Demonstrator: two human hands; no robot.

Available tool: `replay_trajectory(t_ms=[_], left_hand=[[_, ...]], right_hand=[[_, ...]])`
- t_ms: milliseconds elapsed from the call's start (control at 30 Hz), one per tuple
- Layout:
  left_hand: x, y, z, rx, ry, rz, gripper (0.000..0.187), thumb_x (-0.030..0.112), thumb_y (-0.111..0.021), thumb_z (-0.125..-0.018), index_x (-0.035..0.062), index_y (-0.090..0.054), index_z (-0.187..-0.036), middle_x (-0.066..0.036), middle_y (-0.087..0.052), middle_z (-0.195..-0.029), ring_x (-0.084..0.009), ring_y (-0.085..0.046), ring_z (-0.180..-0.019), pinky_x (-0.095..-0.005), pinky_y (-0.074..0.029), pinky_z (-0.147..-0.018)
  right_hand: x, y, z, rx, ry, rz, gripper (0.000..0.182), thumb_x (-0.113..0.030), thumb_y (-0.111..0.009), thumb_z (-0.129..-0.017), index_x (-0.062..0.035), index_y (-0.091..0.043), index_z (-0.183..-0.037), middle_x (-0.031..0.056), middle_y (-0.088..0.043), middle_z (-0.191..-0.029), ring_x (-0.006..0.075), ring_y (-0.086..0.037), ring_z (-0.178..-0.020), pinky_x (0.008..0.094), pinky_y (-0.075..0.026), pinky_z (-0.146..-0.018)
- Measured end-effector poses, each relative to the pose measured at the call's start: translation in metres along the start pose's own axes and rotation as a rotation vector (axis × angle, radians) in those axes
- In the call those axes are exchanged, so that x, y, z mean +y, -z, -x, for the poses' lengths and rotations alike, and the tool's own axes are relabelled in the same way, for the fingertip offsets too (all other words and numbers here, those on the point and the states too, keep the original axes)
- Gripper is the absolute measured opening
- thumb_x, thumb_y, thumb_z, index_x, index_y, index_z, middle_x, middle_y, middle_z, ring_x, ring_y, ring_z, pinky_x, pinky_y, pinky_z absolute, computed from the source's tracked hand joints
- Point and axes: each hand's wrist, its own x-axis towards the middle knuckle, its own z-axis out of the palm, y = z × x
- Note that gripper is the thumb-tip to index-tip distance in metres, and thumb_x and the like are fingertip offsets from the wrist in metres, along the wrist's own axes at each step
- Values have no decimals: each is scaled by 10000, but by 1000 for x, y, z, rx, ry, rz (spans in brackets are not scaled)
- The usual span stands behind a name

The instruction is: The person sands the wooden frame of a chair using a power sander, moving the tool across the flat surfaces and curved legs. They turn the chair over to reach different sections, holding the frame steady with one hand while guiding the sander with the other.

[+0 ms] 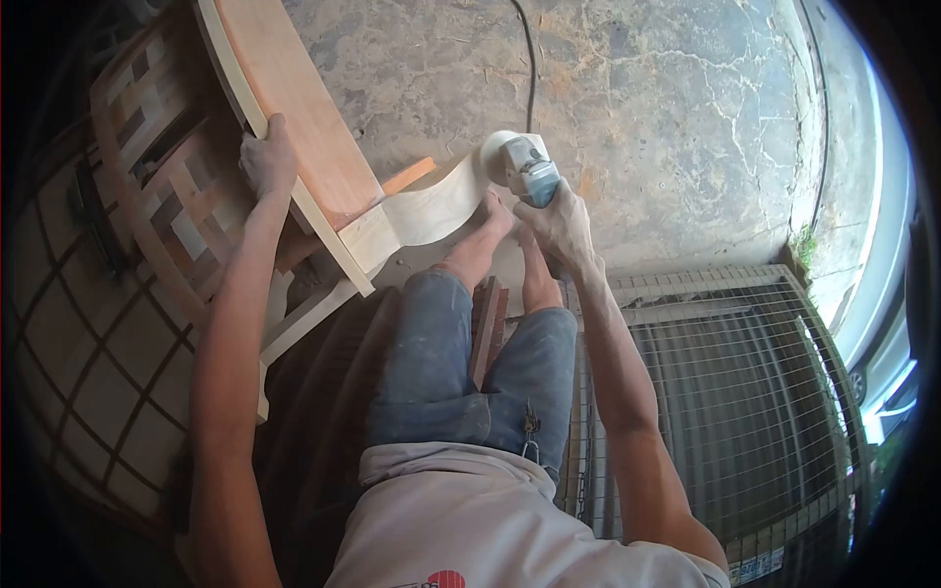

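A pale shirt (441,519) fills the bottom centre of the frame, nearest the camera, with dusty blue shorts (431,343) above it. Between and beyond the arms, the curved wooden leg (431,213) of a wooden furniture piece (123,88) lies at the middle of the frame, just left of the right hand (561,223) and to the lower right of the left hand (269,157). Its long axis slants from the pale joint at the lower left up to a tip at the upper right. The right hand is nearer to that tip; the left is nearer to the long flat board (284,93) at the upper left.

The right hand is wrapped around a power tool (534,176), whose round pale disc (497,155) meets the leg's tip in this view; whether they actually touch I cannot tell. The left hand's fingers curl over the pale rail (233,73) along the board, gripping it. A bare foot (498,214) is just below the disc, and a dark cord (532,78) runs to the top edge over the concrete floor (686,118).

The only container-like thing is a wire mesh frame (701,307) at the lower right, over a dark ribbed surface; whether it holds anything I cannot tell.
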Motion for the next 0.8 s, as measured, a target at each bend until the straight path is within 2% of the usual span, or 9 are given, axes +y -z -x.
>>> replay_trajectory(t_ms=[33,67,167,200,300,433,467,567,800], left_hand=[[-4,-1,-1,6,31,-2,521,464,-588,-1010,-7,-712,-1196,-323,-687,-1263,-532,-676,-1183,-579,-544,-1024],[-17,-3,-1,-35,-305,-441,564,505,-602,-977,-22,-708,-1146,-326,-706,-1242,-542,-681,-1170,-594,-553,-997],[5,2,8,42,50,108,605,534,-614,-955,-27,-684,-1169,-318,-736,-1173,-547,-701,-1124,-613,-559,-971],[2,-3,8,47,61,89,609,526,-621,-952,-26,-653,-1207,-310,-751,-1107,-553,-714,-1084,-617,-564,-949],[18,11,17,49,93,145,634,556,-605,-948,-13,-631,-1229,-314,-754,-1063,-547,-718,-1087,-625,-567,-936],[20,12,27,61,-111,-1,251,267,-674,-1022,110,-633,-1215,-315,-670,-1212,-518,-725,-1022,-555,-615,-833],[24,16,25,8,90,166,647,524,-644,-960,7,-664,-1348,-304,-755,-1226,-502,-720,-1155,-570,-559,-987],[22,14,25,13,92,161,637,519,-648,-955,33,-667,-1367,-294,-770,-1182,-509,-732,-1113,-575,-565,-972],[35,26,25,25,302,417,545,485,-733,-932,37,-741,-1242,-245,-793,-1129,-443,-762,-1072,-512,-589,-927]], right_hand=[[1,7,0,49,-8,-12,641,-355,-820,-815,108,-678,-1234,289,-787,-1043,410,-790,-1019,462,-593,-889],[1,15,1,79,7,-92,578,-342,-825,-821,103,-710,-1170,233,-793,-970,315,-792,-909,426,-595,-797],[-31,52,8,1,-27,-104,485,-317,-826,-834,78,-742,-1102,151,-774,-880,220,-744,-805,391,-579,-743],[-38,60,4,-38,-5,-106,430,-304,-827,-839,57,-756,-1062,100,-741,-821,165,-692,-757,356,-561,-710],[-40,70,-18,-142,13,-43,406,-294,-831,-837,50,-756,-1039,94,-729,-807,168,-682,-759,354,-553,-708],[-109,78,-59,-333,93,177,428,-346,-834,-817,41,-774,-990,113,-749,-830,196,-693,-773,376,-552,-721],[-117,74,-74,-384,120,267,441,-364,-833,-813,39,-783,-985,121,-757,-845,208,-699,-778,384,-554,-726],[-168,40,-143,-678,103,582,620,-472,-835,-725,37,-823,-1078,202,-803,-965,314,-772,-891,427,-577,-777],[-222,-40,-203,-996,101,980,691,-564,-841,-764,76,-821,-1026,205,-795,-1003,286,-765,-892,413,-574,-755]])
